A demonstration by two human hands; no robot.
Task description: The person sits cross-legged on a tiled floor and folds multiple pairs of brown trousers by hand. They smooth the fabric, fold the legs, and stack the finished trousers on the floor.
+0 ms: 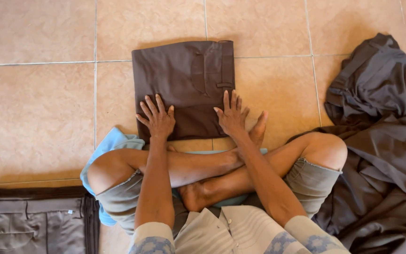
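Observation:
A folded pair of dark brown trousers (184,80) lies flat on the tiled floor in front of my crossed legs. My left hand (157,118) rests palm down on its near left corner, fingers spread. My right hand (232,114) presses flat on its near right edge, fingers also spread. Neither hand grips the cloth. A back pocket and belt loop show on the trousers' upper right part.
A heap of unfolded dark grey-brown garments (386,136) lies on my right. A stack of folded grey and brown trousers (34,218) sits at the lower left. Light blue cloth (111,143) lies under my legs. Beige floor tiles (34,108) surround everything.

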